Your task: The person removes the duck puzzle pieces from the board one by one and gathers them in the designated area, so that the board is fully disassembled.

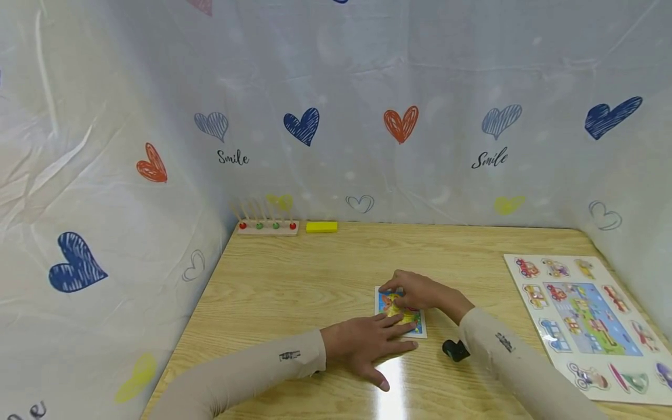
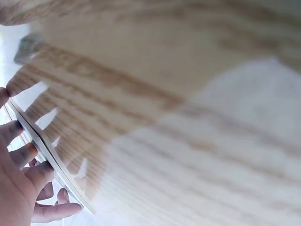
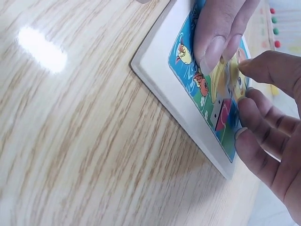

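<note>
A small white-bordered picture board with a bright cartoon picture lies on the table under both hands. My left hand rests its spread fingers across the board's near part. From the far side, my right hand reaches over the board with bent fingers. In the right wrist view, fingertips of the right hand touch the picture beside the left hand's fingers; no grip on a loose piece shows. The left wrist view catches the left hand along the board's edge.
A large puzzle board with vehicle pictures lies at the right. A peg stand with red and green beads and a yellow block stand at the back left. A small black object is by the right sleeve.
</note>
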`<action>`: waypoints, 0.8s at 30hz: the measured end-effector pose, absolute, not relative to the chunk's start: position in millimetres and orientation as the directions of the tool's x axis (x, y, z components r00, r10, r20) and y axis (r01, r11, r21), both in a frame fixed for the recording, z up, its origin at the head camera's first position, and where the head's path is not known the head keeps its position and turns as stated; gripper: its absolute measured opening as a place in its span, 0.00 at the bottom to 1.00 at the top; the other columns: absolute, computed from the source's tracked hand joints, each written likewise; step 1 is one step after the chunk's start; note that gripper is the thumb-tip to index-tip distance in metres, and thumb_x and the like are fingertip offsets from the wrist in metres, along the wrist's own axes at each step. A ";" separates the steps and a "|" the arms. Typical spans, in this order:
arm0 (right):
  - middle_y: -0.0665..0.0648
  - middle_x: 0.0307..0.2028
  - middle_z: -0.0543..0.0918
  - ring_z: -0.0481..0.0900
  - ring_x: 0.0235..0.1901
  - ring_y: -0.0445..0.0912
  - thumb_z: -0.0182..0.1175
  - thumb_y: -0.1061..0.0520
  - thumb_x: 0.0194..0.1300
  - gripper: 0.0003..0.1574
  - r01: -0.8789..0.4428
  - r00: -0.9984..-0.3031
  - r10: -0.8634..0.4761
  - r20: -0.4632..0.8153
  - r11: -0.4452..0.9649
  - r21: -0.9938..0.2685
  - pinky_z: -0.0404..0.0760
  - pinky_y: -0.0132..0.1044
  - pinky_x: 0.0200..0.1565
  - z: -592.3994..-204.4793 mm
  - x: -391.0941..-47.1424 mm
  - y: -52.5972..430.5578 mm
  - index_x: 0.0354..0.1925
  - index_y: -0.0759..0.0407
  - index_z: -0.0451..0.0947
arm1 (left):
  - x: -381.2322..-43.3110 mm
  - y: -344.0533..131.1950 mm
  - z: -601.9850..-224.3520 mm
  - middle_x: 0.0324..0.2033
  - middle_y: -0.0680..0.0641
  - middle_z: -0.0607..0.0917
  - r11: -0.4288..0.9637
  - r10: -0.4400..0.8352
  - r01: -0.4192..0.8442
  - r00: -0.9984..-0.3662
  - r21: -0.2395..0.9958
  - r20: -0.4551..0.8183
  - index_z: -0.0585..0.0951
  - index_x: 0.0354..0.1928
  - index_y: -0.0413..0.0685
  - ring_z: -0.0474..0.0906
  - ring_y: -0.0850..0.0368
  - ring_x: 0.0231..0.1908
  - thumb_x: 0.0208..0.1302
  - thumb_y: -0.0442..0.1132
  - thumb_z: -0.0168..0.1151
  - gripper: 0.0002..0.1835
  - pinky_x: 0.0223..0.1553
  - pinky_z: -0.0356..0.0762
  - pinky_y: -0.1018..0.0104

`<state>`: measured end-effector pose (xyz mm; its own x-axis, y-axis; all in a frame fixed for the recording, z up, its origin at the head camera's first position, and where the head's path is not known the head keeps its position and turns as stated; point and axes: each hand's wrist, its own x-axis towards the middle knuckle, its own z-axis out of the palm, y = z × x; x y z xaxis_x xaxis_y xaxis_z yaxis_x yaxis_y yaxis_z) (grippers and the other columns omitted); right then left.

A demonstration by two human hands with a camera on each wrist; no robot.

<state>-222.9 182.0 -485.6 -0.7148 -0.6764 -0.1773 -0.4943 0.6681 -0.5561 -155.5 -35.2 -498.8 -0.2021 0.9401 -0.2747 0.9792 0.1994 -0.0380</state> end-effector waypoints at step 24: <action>0.52 0.42 0.78 0.74 0.37 0.42 0.65 0.61 0.64 0.25 -0.482 -0.749 -0.641 -0.168 0.701 -0.526 0.76 0.36 0.38 -486.0 -216.6 177.5 0.60 0.60 0.80 | -157.8 -35.1 -502.1 0.81 0.48 0.39 0.197 0.940 0.980 -0.194 -0.021 -0.282 0.43 0.81 0.62 0.41 0.47 0.80 0.66 0.78 0.40 0.50 0.77 0.49 0.56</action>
